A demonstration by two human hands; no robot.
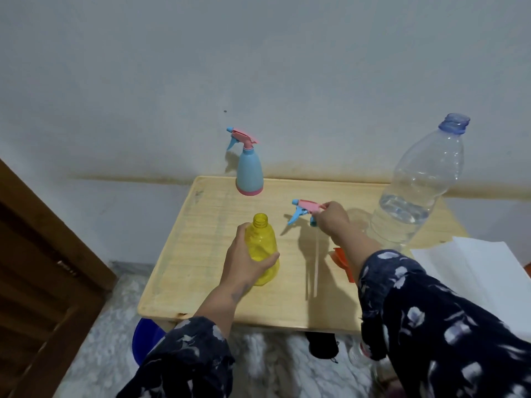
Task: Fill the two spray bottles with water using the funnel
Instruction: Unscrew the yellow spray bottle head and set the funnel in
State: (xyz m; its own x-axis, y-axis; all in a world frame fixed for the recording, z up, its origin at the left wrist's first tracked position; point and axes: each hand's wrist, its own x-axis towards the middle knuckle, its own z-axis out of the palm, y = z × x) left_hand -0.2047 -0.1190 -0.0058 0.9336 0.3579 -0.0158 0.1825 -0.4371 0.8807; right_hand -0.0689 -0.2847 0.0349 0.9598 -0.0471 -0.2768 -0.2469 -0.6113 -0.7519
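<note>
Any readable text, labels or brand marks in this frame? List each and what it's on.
None readable.
Water bottle: clear, no label visible.
Yellow bottle and blue spray bottle: plain, no print.
White paper: looks blank.

The pale wooden tabletop [201,225] is carrying a blue spray bottle [249,170], yellow bottle [263,248], clear water bottle [416,191], orange funnel [342,261] and white paper [474,271].
</note>
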